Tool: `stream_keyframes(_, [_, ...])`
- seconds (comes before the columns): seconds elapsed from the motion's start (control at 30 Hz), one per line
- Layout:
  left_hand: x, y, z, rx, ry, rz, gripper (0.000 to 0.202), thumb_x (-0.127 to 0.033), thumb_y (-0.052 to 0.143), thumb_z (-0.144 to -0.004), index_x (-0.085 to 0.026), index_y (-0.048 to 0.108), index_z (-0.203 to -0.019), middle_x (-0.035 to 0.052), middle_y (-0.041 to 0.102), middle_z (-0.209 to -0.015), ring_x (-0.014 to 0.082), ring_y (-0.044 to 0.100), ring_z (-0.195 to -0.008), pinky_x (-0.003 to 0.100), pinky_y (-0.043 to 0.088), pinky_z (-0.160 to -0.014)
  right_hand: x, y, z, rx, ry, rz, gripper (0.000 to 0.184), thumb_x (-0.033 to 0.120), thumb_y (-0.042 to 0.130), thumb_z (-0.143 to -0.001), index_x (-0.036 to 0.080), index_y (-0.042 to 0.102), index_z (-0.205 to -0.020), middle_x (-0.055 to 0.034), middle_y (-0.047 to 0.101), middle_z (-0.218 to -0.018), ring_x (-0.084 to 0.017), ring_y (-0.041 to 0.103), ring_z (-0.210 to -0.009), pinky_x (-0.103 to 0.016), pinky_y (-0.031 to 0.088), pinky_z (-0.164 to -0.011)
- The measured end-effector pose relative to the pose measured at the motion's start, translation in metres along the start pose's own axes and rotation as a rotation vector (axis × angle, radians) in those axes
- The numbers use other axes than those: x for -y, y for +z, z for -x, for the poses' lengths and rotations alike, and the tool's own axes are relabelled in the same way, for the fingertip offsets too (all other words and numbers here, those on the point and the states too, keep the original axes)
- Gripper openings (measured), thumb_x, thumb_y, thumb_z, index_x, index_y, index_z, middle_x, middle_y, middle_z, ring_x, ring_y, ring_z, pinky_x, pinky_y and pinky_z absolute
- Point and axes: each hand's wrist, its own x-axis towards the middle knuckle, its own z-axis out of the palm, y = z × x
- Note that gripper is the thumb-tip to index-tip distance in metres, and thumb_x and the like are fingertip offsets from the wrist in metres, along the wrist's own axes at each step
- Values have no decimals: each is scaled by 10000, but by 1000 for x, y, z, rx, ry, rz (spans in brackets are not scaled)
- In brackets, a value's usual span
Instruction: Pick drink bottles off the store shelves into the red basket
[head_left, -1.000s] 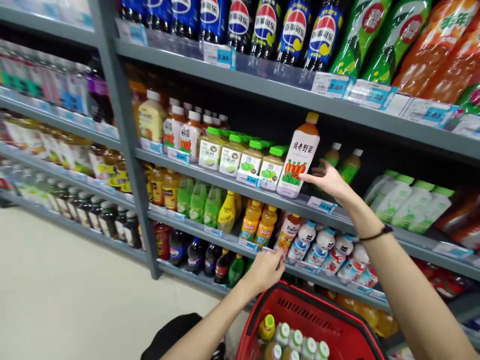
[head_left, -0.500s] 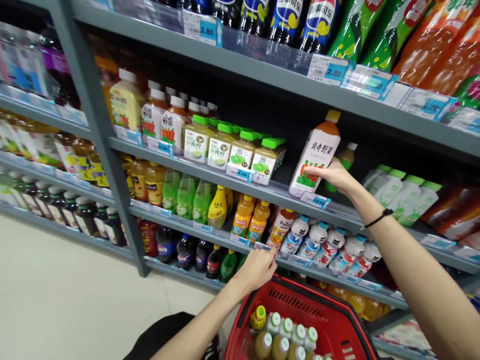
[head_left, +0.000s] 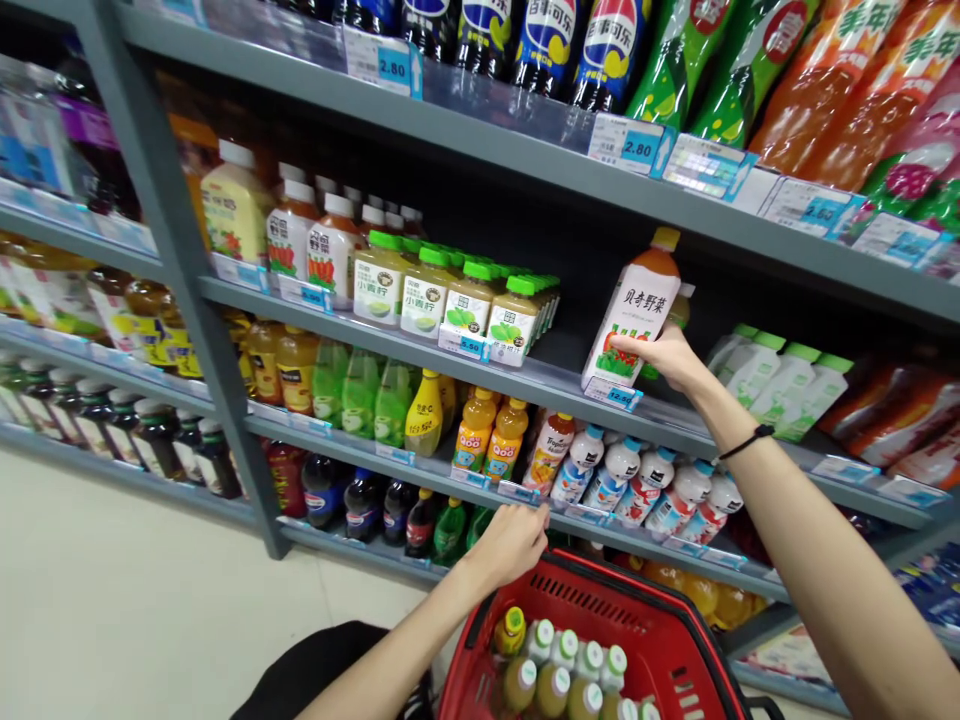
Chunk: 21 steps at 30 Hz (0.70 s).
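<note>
A large bottle of orange-red vegetable juice (head_left: 636,300) with a yellow cap and white label leans on the middle shelf, at the front edge behind its price tag (head_left: 613,394). My right hand (head_left: 667,352) is closed around its right side, thumb across the label. Behind that hand, a smaller green bottle (head_left: 679,308) is partly hidden. My left hand (head_left: 511,545) is curled closed just below the lower shelf's edge, by the far left corner of the red shopping basket (head_left: 585,592). Its fingers' undersides are hidden, so what they grip cannot be seen.
Inside the basket stand several green-capped bottles (head_left: 553,690) and one yellow-capped bottle (head_left: 510,632). Green-capped juice bottles (head_left: 465,305) line the middle shelf on the left, white green-capped ones (head_left: 780,378) on the right. Small drinks (head_left: 615,475) fill the shelf below. A grey upright (head_left: 176,270) divides the shelving.
The view has shifted slightly, so the shelves appear further left. Against its price tag, the juice bottle has moved a little right with my right hand. My left hand sits slightly lower against the shelf edge.
</note>
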Motion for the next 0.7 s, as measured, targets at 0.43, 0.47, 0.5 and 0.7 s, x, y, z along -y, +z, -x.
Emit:
stream_keyframes(0.43, [-6, 2, -3, 56, 4, -83, 250, -128, 482, -981, -198, 685, -1110, 127, 814, -1102, 336, 774, -1097, 408, 552, -931, 4, 15, 6, 81, 72, 23, 593, 403, 1009, -667, 170, 764, -1155, -129, 820, -1289, -306, 796, -1163, -490, 640, -1085])
stream_keyframes(0.47, [-6, 2, -2, 58, 2, -87, 249, -128, 486, -980, -199, 684, -1113, 127, 812, -1108, 334, 773, -1104, 408, 554, -937, 3, 14, 10, 106, 95, 30, 595, 376, 1015, -661, 168, 766, -1160, -128, 829, -1265, -305, 802, -1144, -494, 645, -1077])
stream_keyframes(0.5, [-5, 4, -2, 60, -1, -89, 247, -132, 492, -979, -201, 685, -1118, 125, 811, -1109, 331, 773, -1105, 406, 556, -941, 2, 13, 13, 119, 116, 37, 591, 350, 1017, -660, 162, 765, -1161, -131, 835, -1243, -305, 808, -1124, -500, 648, -1072])
stream_keyframes(0.7, [0, 13, 2, 50, -3, -71, 223, -170, 535, -970, -206, 696, -1120, 132, 805, -1100, 330, 771, -1092, 412, 569, -959, -4, 19, 16, 105, 149, 66, 549, 323, 959, -733, 140, 727, -1196, -163, 815, -1288, -300, 805, -1132, -497, 647, -1074])
